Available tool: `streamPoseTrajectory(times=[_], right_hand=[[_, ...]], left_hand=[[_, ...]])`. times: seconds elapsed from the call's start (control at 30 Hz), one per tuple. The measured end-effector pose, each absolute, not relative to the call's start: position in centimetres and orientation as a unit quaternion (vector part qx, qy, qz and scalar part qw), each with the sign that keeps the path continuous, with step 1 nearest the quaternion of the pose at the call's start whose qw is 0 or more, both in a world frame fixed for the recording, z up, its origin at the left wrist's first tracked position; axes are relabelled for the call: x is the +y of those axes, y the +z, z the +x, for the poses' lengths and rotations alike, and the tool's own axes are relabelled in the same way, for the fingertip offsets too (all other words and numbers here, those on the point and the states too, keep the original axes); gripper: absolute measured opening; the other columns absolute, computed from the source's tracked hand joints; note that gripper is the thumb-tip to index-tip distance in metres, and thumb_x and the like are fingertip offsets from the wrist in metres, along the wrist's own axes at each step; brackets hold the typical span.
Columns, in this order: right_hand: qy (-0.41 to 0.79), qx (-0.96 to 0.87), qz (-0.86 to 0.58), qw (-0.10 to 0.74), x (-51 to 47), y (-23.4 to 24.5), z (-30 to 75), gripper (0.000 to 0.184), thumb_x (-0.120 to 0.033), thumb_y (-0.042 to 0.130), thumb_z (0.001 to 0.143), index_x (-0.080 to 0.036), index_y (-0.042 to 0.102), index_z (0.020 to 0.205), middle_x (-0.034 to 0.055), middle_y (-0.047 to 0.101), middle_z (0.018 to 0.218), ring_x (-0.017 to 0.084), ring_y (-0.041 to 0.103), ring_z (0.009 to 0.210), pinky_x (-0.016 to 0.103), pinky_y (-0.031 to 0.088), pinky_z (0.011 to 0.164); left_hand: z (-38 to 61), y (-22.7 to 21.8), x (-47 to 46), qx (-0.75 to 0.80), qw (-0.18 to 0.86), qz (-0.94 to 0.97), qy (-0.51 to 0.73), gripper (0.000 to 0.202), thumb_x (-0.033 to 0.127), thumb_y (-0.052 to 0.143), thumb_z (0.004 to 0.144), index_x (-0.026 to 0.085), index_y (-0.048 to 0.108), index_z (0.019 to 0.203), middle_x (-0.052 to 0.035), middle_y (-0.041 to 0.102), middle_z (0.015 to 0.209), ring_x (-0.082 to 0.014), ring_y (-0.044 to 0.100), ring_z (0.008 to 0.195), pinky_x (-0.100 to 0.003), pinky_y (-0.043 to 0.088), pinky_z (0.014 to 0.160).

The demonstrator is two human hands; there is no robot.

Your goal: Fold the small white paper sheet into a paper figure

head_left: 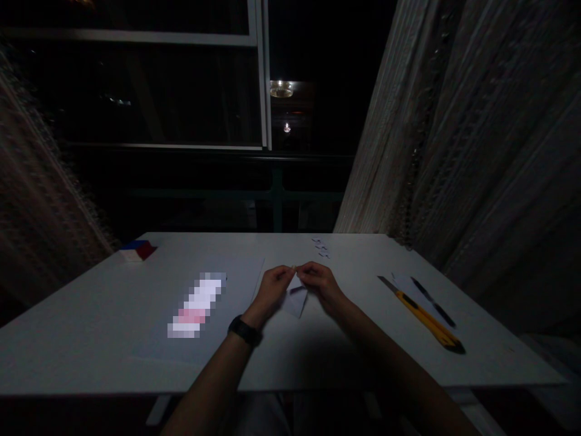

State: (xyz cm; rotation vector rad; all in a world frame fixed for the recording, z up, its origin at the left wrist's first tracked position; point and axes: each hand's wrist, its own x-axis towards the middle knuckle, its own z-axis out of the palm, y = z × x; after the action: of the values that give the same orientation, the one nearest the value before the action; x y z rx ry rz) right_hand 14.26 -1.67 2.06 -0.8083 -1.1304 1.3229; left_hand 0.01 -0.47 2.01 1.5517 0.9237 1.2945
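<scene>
Near the middle of the table, a folded piece of white paper (297, 303) is pinched between my two hands. My left hand (273, 286), with a dark watch on its wrist, has its fingertips closed on the paper's upper end. From the other side, the fingers of my right hand (321, 281) close on the same end, almost touching the left fingertips. The paper's lower part shows below the hands as a pointed shape with a crease. What lies right between the fingertips is too small and dark to make out.
On the white table (327, 363), a yellow utility knife (424, 320), blade out, lies right beside a black pen (433, 303). Small paper bits (321, 248) lie farther back. Left are a white sheet (154, 345), a bright pixelated patch and a blue, red and white block (137, 251).
</scene>
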Motion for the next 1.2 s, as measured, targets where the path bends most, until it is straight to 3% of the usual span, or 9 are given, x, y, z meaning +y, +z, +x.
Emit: streamPoseTrajectory(times=[0.27, 0.8, 1.2], right_hand=[[0.590, -0.477, -0.336, 0.559, -1.79, 2.14, 14.29, 0.017, -0.027, 0.072, 0.059, -0.017, 0.064, 0.070, -0.0001, 0.062, 0.069, 0.013, 0.055, 0.063, 0.026, 0.040, 0.062], [0.570, -0.490, -0.336, 0.567, -1.67, 2.00, 14.20, 0.015, -0.022, 0.071, 0.057, -0.019, 0.064, 0.070, -0.0010, 0.064, 0.073, 0.014, 0.055, 0.068, 0.026, 0.039, 0.066], [0.550, -0.507, -0.347, 0.566, -1.71, 2.22, 14.13, 0.017, -0.026, 0.071, 0.057, -0.019, 0.063, 0.069, -0.0006, 0.063, 0.072, 0.015, 0.055, 0.069, 0.028, 0.040, 0.068]], left_hand=[[0.22, 2.43, -0.98, 0.380, 0.459, 0.600, 0.533, 0.036, 0.048, 0.061, 0.068, 0.013, 0.060, 0.060, 0.0012, 0.053, 0.056, -0.0099, 0.043, 0.055, -0.022, 0.034, 0.054], [0.28, 2.45, -0.88, 0.355, 0.495, 0.574, 0.547, 0.031, 0.042, 0.066, 0.066, 0.012, 0.061, 0.060, 0.0011, 0.054, 0.057, -0.0099, 0.046, 0.056, -0.022, 0.035, 0.055], [0.23, 2.31, -0.86, 0.349, 0.521, 0.563, 0.538, 0.032, 0.043, 0.066, 0.066, 0.012, 0.060, 0.061, 0.0001, 0.054, 0.058, -0.0104, 0.046, 0.057, -0.022, 0.035, 0.054]])
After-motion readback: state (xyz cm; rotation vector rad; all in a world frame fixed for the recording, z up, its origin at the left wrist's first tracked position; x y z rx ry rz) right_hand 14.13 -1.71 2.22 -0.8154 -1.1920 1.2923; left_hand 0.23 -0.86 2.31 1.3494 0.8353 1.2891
